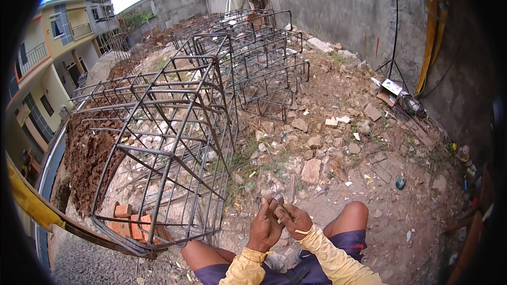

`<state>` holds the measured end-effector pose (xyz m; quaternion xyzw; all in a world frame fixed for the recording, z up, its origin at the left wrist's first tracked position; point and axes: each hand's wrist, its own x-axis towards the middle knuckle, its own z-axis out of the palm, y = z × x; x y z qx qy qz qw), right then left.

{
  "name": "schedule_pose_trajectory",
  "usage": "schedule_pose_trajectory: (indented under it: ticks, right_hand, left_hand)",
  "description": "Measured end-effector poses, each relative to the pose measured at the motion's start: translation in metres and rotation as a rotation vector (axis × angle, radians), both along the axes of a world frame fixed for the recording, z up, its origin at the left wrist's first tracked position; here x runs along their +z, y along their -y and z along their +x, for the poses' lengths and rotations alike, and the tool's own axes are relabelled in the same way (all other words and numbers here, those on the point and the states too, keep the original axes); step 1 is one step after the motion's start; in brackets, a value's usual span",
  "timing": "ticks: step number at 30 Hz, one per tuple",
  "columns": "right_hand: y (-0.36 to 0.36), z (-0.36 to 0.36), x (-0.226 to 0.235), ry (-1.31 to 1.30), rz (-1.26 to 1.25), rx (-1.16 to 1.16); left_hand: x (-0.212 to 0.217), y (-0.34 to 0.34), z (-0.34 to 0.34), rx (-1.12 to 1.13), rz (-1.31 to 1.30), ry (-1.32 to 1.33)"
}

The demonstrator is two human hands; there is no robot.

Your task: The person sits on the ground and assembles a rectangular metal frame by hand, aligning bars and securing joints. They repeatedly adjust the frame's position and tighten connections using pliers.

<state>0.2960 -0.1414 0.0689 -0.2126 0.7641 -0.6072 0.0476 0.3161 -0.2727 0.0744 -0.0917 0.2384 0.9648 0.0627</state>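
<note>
Both hands meet just above the knees, the left hand and right hand each with a grip pinching a small metal piece that looks like thin grey wire, too small to make out clearly. It could slip and drop into the rubble ahead, where it would be hard to find, or its end could prick a finger. The rebar cage stands close on the left.
</note>
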Motion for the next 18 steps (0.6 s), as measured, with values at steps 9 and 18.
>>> schedule_pose_trajectory:
  ticks: [9,18]
  right_hand:
    - [-0.024,0.001,-0.013,0.278,-0.136,0.132]
    - [-0.027,0.01,-0.036,0.797,-0.491,0.155]
  left_hand:
    - [-0.027,0.015,0.004,-0.266,0.159,0.124]
    - [-0.021,0.044,0.005,-0.213,-0.068,0.241]
